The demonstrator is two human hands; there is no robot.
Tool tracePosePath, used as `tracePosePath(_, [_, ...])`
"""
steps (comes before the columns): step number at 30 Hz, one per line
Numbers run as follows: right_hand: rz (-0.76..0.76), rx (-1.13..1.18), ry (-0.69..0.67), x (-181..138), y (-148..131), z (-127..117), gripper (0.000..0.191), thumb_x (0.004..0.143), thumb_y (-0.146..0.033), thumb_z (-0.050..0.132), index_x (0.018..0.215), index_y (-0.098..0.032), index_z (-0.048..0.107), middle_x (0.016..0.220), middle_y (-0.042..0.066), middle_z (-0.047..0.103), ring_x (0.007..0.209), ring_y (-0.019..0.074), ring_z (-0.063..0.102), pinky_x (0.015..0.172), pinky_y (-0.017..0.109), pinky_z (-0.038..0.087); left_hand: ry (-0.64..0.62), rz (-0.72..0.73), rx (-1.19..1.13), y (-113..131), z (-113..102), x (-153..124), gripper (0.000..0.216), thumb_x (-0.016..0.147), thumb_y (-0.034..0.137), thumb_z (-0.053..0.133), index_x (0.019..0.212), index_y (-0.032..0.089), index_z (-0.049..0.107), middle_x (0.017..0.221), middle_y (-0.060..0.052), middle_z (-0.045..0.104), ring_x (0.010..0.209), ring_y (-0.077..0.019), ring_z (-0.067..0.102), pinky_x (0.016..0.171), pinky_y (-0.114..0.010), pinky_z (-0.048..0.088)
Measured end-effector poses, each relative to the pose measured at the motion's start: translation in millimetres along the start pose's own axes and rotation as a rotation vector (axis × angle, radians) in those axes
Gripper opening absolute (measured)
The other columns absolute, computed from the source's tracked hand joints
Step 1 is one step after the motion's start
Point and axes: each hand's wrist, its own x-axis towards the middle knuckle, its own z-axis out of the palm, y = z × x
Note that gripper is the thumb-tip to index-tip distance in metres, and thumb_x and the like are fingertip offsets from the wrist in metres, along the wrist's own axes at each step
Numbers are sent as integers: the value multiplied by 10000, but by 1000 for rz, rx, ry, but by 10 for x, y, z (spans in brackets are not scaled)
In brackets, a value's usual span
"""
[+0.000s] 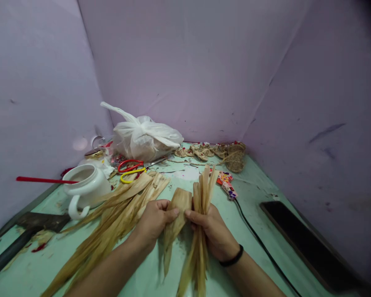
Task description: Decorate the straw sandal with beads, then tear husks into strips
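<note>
My left hand point(157, 220) pinches a wide, dry tan corn husk strip point(179, 202) between thumb and fingers. Gripped in my right hand point(212, 229) is an upright bundle of narrow corn husk strips point(200, 251), its ends fanning out above and below the fist. The right thumb also reaches the edge of the wide strip, so both hands are nearly together. Left of them lies a loose pile of long corn husks point(111, 231) on the pale green table point(148, 272).
At left stand a white teapot point(94, 183) with a red stick point(46, 180) and a hatchet point(40, 222). Behind are scissors point(134, 169), a tied plastic bag point(145, 136) and woven pieces point(235, 159). A patterned glue gun point(226, 183) trails a black cord point(256, 231) near a dark slab point(303, 243).
</note>
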Motion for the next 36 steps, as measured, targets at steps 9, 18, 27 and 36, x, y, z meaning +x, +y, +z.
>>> tracePosePath(9, [112, 289, -15, -9, -134, -97, 337, 490, -177, 786, 721, -178, 540, 598, -49, 560, 582, 106, 556, 597, 212, 449, 152, 38, -19, 35, -149, 162, 225, 428, 219, 729, 580, 116, 600, 515, -13, 608, 452, -103, 499, 475, -218, 367])
tracePosePath(18, [137, 604, -209, -46, -606, -503, 252, 572, -37, 648, 777, -170, 585, 619, -36, 515, 410, 19, 414, 321, 66, 347, 193, 82, -15, 91, -273, 248, 339, 431, 310, 761, 666, 120, 607, 539, 7, 578, 512, -139, 535, 494, -235, 385])
tracePosePath(27, [180, 319, 35, 29, -240, -190, 402, 499, -191, 778, 850, -127, 593, 466, -104, 359, 374, 7, 235, 298, 96, 170, 162, 124, 142, 39, -108, 138, 243, 442, 279, 724, 554, 118, 580, 474, 31, 542, 452, -84, 437, 468, -198, 298])
tracePosePath(36, [149, -130, 93, -14, 60, 49, 351, 539, -400, 708, 556, -165, 449, 401, -92, 361, 358, 30, 266, 346, 192, 133, 67, 86, 184, -24, 14, 37, 191, 455, 270, 666, 481, 105, 574, 415, 26, 496, 411, -67, 362, 432, -202, 244])
